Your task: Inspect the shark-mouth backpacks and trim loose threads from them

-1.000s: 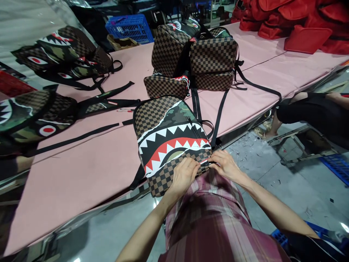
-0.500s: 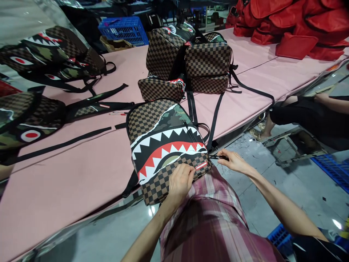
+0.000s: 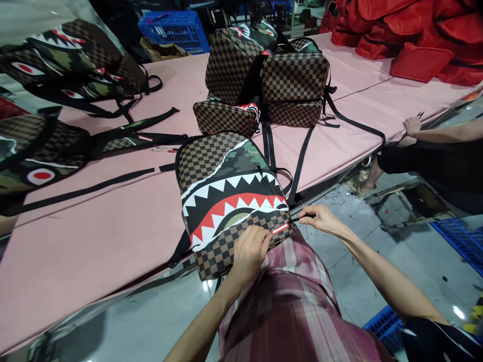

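Observation:
A brown checkered backpack (image 3: 222, 176) with a shark-mouth and camouflage print lies on the pink table (image 3: 94, 231), its bottom end over the near edge. My left hand (image 3: 249, 251) is closed, fingers gripping the bag's lower checkered edge beside a small red label. To the right, my right hand (image 3: 320, 218) pinches a thin black zipper pull (image 3: 302, 217) stretched out from the bag's right corner. A plaid garment covers my lap below the bag.
Several more checkered shark bags stand behind (image 3: 264, 75) and lie at the left (image 3: 56, 65), with loose black straps (image 3: 83, 188) on the table. Red bags (image 3: 415, 35) pile at the back right. Another person's hand (image 3: 411, 125) rests on the table's right edge. A blue crate (image 3: 173, 32) sits behind.
My right hand has drawn away from the left one, pulling the black zipper pull out to the right. The other person's hand has come up onto the table edge.

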### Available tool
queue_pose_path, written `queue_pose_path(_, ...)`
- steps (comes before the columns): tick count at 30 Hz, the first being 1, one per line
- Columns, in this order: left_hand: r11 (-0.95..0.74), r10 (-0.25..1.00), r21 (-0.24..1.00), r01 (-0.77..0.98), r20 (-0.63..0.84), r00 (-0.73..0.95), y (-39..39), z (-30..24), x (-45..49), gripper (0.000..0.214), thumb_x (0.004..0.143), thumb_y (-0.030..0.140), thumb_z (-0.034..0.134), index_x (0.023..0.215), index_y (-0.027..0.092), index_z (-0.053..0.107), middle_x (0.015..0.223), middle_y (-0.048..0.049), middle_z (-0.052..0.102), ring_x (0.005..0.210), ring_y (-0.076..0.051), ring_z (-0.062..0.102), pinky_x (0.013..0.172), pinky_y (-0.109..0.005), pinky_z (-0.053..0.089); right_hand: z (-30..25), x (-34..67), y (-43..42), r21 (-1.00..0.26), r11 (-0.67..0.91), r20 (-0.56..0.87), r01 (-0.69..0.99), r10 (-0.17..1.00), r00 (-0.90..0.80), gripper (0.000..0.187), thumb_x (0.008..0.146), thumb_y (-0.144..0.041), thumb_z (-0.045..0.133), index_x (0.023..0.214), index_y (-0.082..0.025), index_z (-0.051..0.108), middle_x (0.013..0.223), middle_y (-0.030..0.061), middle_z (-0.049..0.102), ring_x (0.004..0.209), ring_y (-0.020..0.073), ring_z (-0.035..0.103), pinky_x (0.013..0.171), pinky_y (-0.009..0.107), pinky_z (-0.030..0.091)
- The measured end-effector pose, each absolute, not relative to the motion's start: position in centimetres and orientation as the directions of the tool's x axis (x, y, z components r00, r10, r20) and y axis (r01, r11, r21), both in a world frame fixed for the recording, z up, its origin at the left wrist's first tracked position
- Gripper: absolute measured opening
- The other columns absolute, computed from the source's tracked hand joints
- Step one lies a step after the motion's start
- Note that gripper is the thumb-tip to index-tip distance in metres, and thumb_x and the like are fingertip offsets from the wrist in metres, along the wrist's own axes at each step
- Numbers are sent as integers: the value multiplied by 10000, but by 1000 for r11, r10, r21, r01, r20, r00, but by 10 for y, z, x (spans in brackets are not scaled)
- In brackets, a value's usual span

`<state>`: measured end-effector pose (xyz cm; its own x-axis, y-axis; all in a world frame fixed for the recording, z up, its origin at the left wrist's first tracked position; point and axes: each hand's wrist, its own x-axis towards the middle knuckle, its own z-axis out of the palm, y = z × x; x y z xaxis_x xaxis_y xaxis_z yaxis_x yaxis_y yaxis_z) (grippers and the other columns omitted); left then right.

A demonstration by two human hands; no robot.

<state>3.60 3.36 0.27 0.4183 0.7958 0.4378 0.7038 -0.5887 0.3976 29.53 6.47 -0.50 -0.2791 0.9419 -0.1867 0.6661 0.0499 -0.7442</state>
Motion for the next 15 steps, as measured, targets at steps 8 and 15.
queue_pose_path(8, -587, 797, 407, 700, 441, 412, 34, 3, 37, 155, 886, 172, 495, 749, 173, 566, 715, -21, 604, 687, -139, 526, 640, -260, 420, -7, 293, 69, -750, 92, -161, 655, 935, -315, 134, 786, -315, 642, 852, -210, 694, 818, -1, 703, 714, 159, 606, 649, 249, 381)
queue_pose_path(15, -605, 780, 377, 702, 460, 425, 33, 4, 38, 151, 881, 148, 499, 770, 174, 597, 716, -20, 620, 695, -143, 527, 649, -264, 425, -1, 296, 75, -729, 146, -147, 669, 921, -361, 128, 789, -325, 649, 836, -214, 692, 796, -6, 694, 701, 158, 600, 627, 245, 359)
